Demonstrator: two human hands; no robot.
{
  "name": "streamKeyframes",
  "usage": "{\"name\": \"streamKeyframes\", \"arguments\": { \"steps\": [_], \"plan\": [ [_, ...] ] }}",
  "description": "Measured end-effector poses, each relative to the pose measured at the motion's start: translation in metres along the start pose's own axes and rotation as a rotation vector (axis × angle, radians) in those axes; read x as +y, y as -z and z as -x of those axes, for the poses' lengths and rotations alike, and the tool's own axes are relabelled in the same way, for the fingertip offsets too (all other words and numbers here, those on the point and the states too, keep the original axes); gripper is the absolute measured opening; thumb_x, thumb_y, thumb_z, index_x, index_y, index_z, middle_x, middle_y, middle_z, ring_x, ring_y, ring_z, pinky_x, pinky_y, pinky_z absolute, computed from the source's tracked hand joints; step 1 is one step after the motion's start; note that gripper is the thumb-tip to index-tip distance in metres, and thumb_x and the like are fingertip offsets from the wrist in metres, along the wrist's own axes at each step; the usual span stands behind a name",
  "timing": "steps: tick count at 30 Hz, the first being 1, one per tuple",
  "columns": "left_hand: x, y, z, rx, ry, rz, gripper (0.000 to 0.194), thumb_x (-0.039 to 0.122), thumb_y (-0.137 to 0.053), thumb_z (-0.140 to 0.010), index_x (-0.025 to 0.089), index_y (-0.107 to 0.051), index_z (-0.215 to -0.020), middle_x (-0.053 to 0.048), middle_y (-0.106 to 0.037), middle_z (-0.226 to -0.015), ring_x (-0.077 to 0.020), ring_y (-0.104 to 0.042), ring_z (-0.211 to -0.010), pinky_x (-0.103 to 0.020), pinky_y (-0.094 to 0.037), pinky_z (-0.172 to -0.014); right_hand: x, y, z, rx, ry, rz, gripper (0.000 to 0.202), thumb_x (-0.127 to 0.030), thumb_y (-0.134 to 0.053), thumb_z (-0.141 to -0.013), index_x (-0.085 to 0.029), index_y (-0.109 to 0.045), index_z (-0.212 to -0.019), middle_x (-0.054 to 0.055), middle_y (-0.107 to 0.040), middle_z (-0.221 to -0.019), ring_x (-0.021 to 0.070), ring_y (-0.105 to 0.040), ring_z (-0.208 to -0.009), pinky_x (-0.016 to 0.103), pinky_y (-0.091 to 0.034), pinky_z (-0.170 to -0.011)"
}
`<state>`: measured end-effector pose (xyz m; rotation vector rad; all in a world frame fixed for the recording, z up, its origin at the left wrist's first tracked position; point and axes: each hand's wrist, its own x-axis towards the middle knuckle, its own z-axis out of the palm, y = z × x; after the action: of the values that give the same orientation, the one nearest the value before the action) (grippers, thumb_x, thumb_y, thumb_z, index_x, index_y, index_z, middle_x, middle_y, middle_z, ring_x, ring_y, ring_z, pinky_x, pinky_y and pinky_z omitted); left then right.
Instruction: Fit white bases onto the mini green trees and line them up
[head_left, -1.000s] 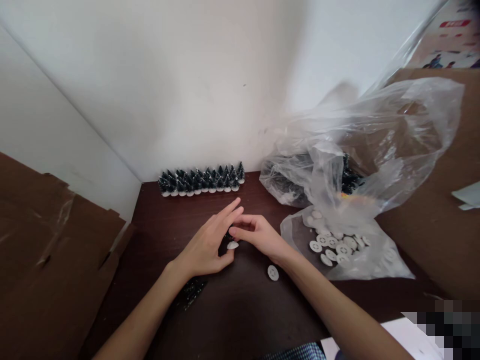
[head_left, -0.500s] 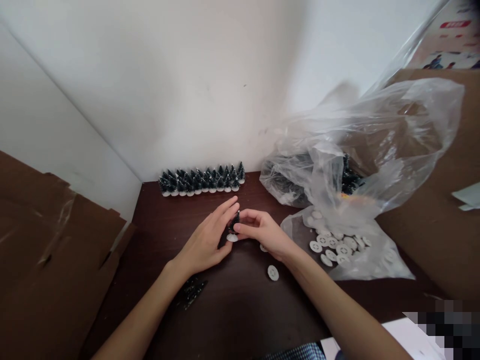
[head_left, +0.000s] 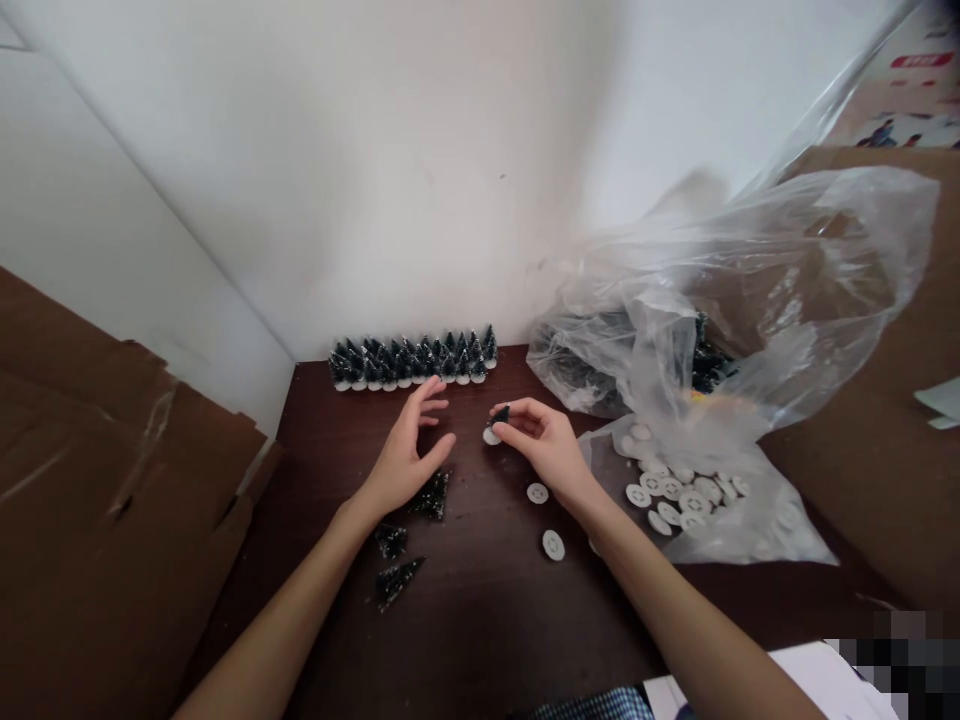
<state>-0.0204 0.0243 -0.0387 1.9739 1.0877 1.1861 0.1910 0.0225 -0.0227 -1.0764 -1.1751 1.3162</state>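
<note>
My right hand [head_left: 546,443] pinches a small dark green miniature tree [head_left: 501,414] with a white round base [head_left: 491,436]; fingers cover part of it. To its left, my left hand [head_left: 415,450] is open, its fingers apart and holding nothing. Loose tree tops lie below the left hand: one tree top [head_left: 430,496] partly under it, a smaller tree top [head_left: 391,541] by the wrist, and another tree top [head_left: 399,581] nearer me. Two white slotted discs, a far disc [head_left: 537,493] and a near disc [head_left: 553,545], lie beside my right forearm.
Rows of miniature trees on white bases [head_left: 405,362] stand along the wall. On the right, a clear plastic bag [head_left: 750,260] holds dark trees, and another bag [head_left: 780,540] holds several white discs. Cardboard boxes flank the dark brown table [head_left: 480,620] at the left [head_left: 112,480] and right.
My left hand has let go of the tree and moved left, its fingers spreading. My right hand has carried the tree slightly right and away from me, tilting it.
</note>
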Motion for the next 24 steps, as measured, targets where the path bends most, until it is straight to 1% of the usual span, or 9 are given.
{"name": "streamKeyframes", "arguments": {
  "steps": [2, 6, 9, 12, 15, 19, 22, 24],
  "plan": [
    [-0.012, 0.000, -0.003, 0.058, 0.027, -0.001, 0.061, 0.020, -0.055, -0.092, 0.026, -0.030, -0.148, -0.016, -0.049, -0.142, -0.0251, -0.058, -0.120, -0.046, -0.051, -0.096, 0.006, 0.003, -0.003, 0.013, 0.047, 0.097, 0.024, -0.031, -0.080, -0.068, -0.021, -0.070, -0.087, 0.006, -0.073, -0.095, 0.0230, -0.068, -0.090, 0.039, -0.051, -0.089],
    [-0.027, 0.000, -0.007, 0.115, 0.068, 0.049, 0.055, 0.019, -0.054, -0.092, 0.024, -0.035, -0.143, -0.016, -0.052, -0.137, -0.0225, -0.061, -0.113, -0.041, -0.054, -0.090, 0.013, 0.005, -0.006, 0.037, 0.122, 0.238, 0.022, -0.030, -0.077, -0.073, -0.021, -0.070, -0.092, 0.007, -0.072, -0.101, 0.0238, -0.068, -0.094, 0.040, -0.051, -0.091],
    [-0.030, -0.001, -0.009, 0.143, 0.085, 0.056, 0.053, 0.018, -0.054, -0.091, 0.022, -0.037, -0.141, -0.016, -0.054, -0.133, -0.0213, -0.062, -0.111, -0.039, -0.055, -0.088, 0.012, 0.006, -0.009, 0.089, 0.118, 0.241, 0.024, -0.032, -0.077, -0.071, -0.021, -0.069, -0.091, 0.007, -0.073, -0.099, 0.0242, -0.068, -0.092, 0.041, -0.051, -0.091],
    [-0.030, -0.002, -0.009, 0.139, 0.093, 0.038, 0.051, 0.016, -0.054, -0.089, 0.019, -0.040, -0.138, -0.016, -0.056, -0.130, -0.0211, -0.062, -0.108, -0.039, -0.055, -0.088, 0.008, 0.005, -0.018, 0.155, 0.106, 0.187, 0.027, -0.032, -0.078, -0.067, -0.020, -0.068, -0.089, 0.008, -0.073, -0.098, 0.0247, -0.069, -0.093, 0.041, -0.051, -0.092],
    [-0.029, -0.003, -0.009, 0.133, 0.102, 0.037, 0.047, 0.013, -0.053, -0.088, 0.018, -0.044, -0.134, -0.015, -0.057, -0.129, -0.0203, -0.063, -0.105, -0.040, -0.054, -0.089, 0.006, 0.004, -0.039, 0.192, 0.139, 0.156, 0.029, -0.031, -0.078, -0.065, -0.019, -0.067, -0.088, 0.009, -0.074, -0.101, 0.0245, -0.069, -0.095, 0.040, -0.052, -0.092],
    [-0.029, -0.003, -0.010, 0.118, 0.122, 0.048, 0.040, 0.011, -0.053, -0.087, 0.018, -0.052, -0.126, -0.013, -0.061, -0.123, -0.0192, -0.064, -0.099, -0.038, -0.053, -0.088, 0.016, 0.003, -0.078, 0.279, 0.175, 0.204, 0.029, -0.033, -0.075, -0.063, -0.017, -0.066, -0.086, 0.009, -0.075, -0.091, 0.0245, -0.070, -0.089, 0.040, -0.054, -0.087],
    [-0.030, -0.003, -0.010, 0.130, 0.125, 0.066, 0.041, 0.010, -0.052, -0.086, 0.018, -0.051, -0.127, -0.013, -0.061, -0.122, -0.0193, -0.064, -0.097, -0.038, -0.053, -0.087, 0.026, 0.004, -0.099, 0.298, 0.192, 0.255, 0.030, -0.033, -0.074, -0.062, -0.017, -0.066, -0.086, 0.009, -0.075, -0.089, 0.0258, -0.070, -0.088, 0.042, -0.054, -0.088],
    [-0.031, -0.004, -0.010, 0.141, 0.130, 0.079, 0.044, 0.010, -0.052, -0.086, 0.018, -0.048, -0.129, -0.013, -0.060, -0.123, -0.0193, -0.064, -0.097, -0.039, -0.053, -0.087, 0.032, 0.004, -0.104, 0.292, 0.209, 0.292, 0.029, -0.033, -0.074, -0.062, -0.017, -0.066, -0.085, 0.009, -0.075, -0.088, 0.0263, -0.071, -0.088, 0.043, -0.054, -0.088]
  ]
}}
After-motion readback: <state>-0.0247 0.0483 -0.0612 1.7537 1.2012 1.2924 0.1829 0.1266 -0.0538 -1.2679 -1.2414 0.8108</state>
